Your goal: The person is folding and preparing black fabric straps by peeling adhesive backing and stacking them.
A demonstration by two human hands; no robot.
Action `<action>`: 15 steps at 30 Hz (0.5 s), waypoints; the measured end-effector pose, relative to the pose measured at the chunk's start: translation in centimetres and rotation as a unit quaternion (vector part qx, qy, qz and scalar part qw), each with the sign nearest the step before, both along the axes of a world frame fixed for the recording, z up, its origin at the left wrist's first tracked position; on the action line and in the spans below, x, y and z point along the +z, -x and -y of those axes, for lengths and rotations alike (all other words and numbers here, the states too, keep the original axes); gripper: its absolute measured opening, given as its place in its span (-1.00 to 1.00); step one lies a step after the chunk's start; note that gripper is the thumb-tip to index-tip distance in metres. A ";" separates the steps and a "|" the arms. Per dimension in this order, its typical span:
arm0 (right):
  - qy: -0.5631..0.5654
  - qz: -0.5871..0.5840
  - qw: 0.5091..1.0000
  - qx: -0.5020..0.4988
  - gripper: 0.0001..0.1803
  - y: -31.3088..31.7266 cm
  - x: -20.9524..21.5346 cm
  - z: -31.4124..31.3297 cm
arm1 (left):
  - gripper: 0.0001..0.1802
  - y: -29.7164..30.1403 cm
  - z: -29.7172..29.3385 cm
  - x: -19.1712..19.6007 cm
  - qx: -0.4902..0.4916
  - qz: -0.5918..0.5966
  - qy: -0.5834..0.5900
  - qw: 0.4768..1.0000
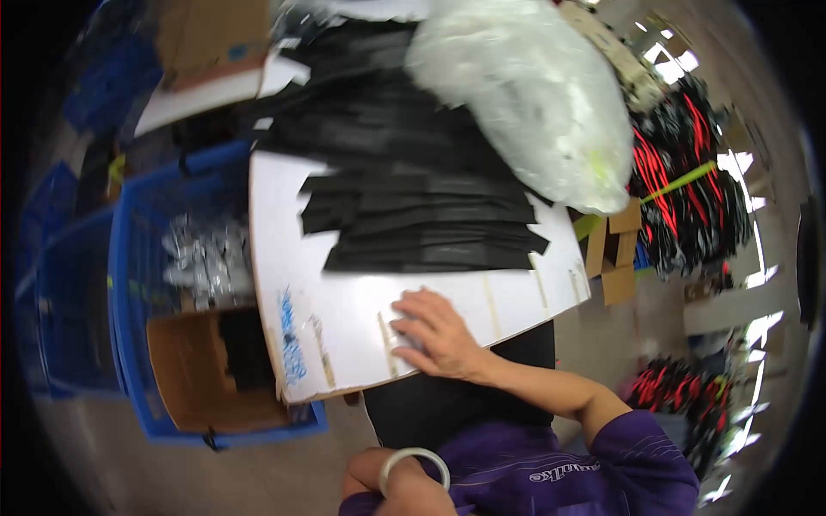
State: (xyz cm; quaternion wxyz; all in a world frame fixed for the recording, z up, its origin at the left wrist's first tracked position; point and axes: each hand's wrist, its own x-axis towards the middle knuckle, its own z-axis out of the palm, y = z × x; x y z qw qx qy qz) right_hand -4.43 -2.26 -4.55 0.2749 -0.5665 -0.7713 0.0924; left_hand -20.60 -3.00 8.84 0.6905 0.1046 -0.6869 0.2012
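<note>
Nearest, at six o'clock: left hand (pixel 420 499), hold cannot be told. Centrally: right hand (pixel 437 337), fingers spread on the white table (pixel 518 303) near its edge; blue handwriting (pixel 292 340) at eight. At nine: blue crate (pixel 126 258) containing cardboard box (pixel 182 370) and clear bags (pixel 206 258). Past bare tabletop (pixel 361 292), at twelve: black strips (pixel 383 211).

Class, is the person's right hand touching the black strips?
Apart. The head view shows bare white tabletop between the right hand and the nearest of the black strips.
</note>
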 end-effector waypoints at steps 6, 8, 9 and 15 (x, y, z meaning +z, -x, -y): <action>-0.066 -0.034 0.997 -0.018 -0.58 -1.5 0.4 1.6 | -0.65 -4.6 4.1 3.9 -0.058 -0.045 -0.098 0.992; -0.076 -0.048 0.996 -0.013 -0.59 -1.7 -0.2 2.1 | -0.59 -5.0 5.7 4.3 -0.019 -0.057 -0.120 0.991; -0.086 -0.053 0.995 -0.009 -0.59 -1.6 -1.0 2.1 | -0.55 -5.2 6.4 4.3 0.005 -0.058 -0.131 0.990; -0.088 -0.086 0.992 0.005 -0.61 -1.1 -1.9 2.5 | -0.41 -7.9 8.4 5.3 -0.030 -0.088 -0.202 0.975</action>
